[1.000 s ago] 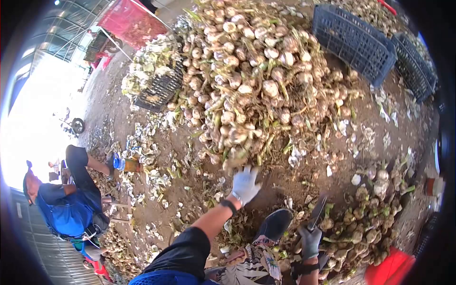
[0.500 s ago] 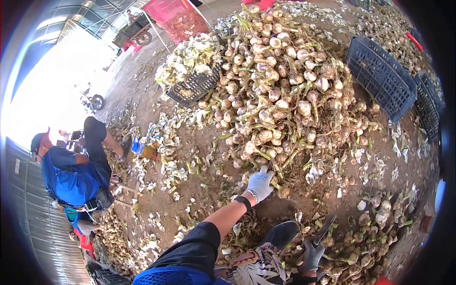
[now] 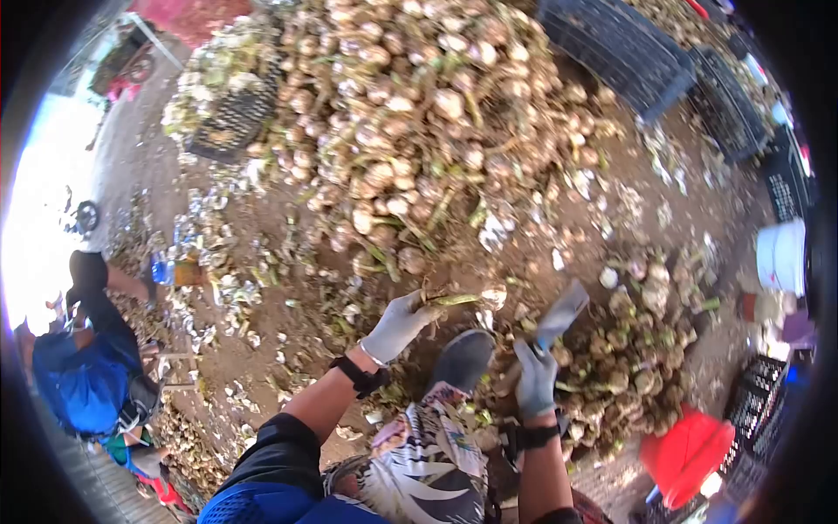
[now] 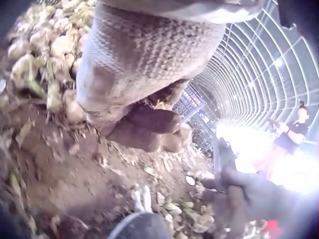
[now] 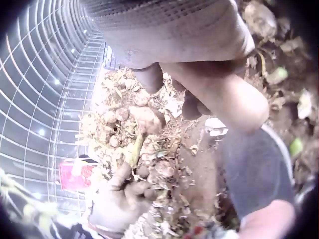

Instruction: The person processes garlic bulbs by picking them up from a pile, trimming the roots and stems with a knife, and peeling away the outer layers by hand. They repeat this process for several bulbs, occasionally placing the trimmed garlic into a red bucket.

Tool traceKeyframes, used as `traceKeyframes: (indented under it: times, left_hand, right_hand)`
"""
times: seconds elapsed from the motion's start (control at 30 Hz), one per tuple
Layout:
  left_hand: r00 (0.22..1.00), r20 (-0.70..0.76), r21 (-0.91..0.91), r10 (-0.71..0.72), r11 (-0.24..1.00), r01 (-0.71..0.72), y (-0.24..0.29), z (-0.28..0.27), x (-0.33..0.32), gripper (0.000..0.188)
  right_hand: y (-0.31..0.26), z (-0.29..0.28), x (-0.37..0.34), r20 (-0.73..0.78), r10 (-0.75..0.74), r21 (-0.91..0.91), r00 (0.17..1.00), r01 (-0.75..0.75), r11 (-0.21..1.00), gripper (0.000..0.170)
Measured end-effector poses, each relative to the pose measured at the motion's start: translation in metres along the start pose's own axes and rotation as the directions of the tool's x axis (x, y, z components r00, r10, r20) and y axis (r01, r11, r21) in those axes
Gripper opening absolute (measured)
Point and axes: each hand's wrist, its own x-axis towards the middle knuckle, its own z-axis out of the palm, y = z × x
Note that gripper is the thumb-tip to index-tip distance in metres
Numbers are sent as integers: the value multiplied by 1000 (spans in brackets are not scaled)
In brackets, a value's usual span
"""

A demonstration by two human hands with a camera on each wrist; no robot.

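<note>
My left hand [image 3: 400, 330], in a pale knit glove, pinches the green stem [image 3: 454, 299] of a garlic plant. Its whitish bulb [image 3: 494, 297] points right, toward the other hand; in the right wrist view the bulb [image 5: 145, 119] shows above the left fingers. My gloved right hand [image 3: 535, 380] grips a knife, its broad blade [image 3: 566, 310] angled up and away from me. Bulb and blade are apart, a short distance from each other above the ground. In the left wrist view the left glove [image 4: 149, 59] hides most of what it holds.
A big garlic heap [image 3: 393, 113] lies ahead, with a smaller pile [image 3: 633, 349] beside the right hand. Dark crates [image 3: 620, 52] stand at the back right. My shoe [image 3: 461, 362] is between the hands. Another person [image 3: 87, 375] sits at the left; a white bucket [image 3: 779, 255] stands right.
The left hand reached to the heap's near edge, took hold of a garlic plant and drew it back toward the knife. The right hand keeps its grip on the knife; the head view has shifted.
</note>
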Motion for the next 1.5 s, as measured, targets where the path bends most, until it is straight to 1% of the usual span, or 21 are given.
traceKeyframes:
  times: [0.1,0.17,0.23,0.3,0.5,0.57,0.6,0.7,0.77,0.83,0.87,0.9,0.97,1.2,1.27,1.3,1.37,1.4,1.43,1.47,1.5]
  left_hand:
    - [988,103,124,116,984,-128,-15,26,-7,24]
    - [986,139,291,88,949,-125,-7,41,-7,23]
    - [989,134,603,66,786,-134,0,49,-4,17]
    - [976,165,604,141,768,-213,1,62,1,18]
    - [870,231,564,436,668,-485,6,72,18,28]
    - [973,229,241,-3,969,-54,34,78,12,53]
    - [933,344,-35,105,994,-99,19,76,23,69]
    - [925,375,66,-57,997,35,26,65,26,70]
    - [938,345,45,-38,999,23,24,64,23,67]
    - [961,268,106,-66,994,38,26,61,20,56]
    - [966,253,-148,54,989,-16,5,58,22,58]
    - [965,259,-147,47,989,-8,-16,54,17,58]
    - [987,126,-368,96,929,-43,-20,57,9,63]
    - [970,241,-85,44,996,-24,3,49,14,69]
    - [973,229,-490,38,868,82,6,54,12,59]
    - [973,229,-489,37,869,82,11,56,7,59]
    - [868,469,-255,166,966,-47,42,66,-9,44]
    - [890,453,-340,50,933,121,48,72,-12,33]
    - [897,440,-345,41,930,126,42,72,-11,33]
    - [905,399,-18,149,988,-154,35,74,2,30]
    - [875,403,319,269,855,-410,32,77,16,28]
  right_hand:
    - [-1,17,12,41,-13,254,999,2,967,22]
    - [-3,14,15,126,-320,141,939,302,943,23]
    - [-32,20,11,159,-46,282,986,0,959,17]
    - [-39,32,10,99,-120,225,988,95,970,18]
    - [-75,37,8,84,-132,427,988,84,900,27]
    - [-76,34,6,184,-63,178,981,30,984,30]
    - [-70,38,5,213,-279,52,936,274,960,35]
    - [-82,29,-5,214,-221,-198,951,264,944,36]
    - [-78,24,-9,159,-276,-377,948,316,870,36]
    - [-71,22,-13,255,-498,-780,829,481,400,33]
    - [-74,29,-19,316,-472,-832,823,479,279,32]
    - [-70,31,-21,365,-448,-865,816,475,162,37]
    - [-74,38,-26,364,-449,-873,816,467,139,35]
    - [-65,39,-20,347,-443,-853,827,474,218,17]
    - [-58,35,-19,291,-491,-869,821,441,223,17]
    - [-47,26,-8,291,-490,-869,822,441,224,17]
    - [-15,-8,20,-2,-268,-850,963,140,509,23]
    - [-10,-20,23,65,-181,-587,981,184,788,25]
    - [-30,-15,12,65,115,-265,991,-94,960,22]
    - [-31,-5,4,77,22,20,997,-24,1000,20]
    - [-33,10,-1,59,-83,309,995,61,949,19]
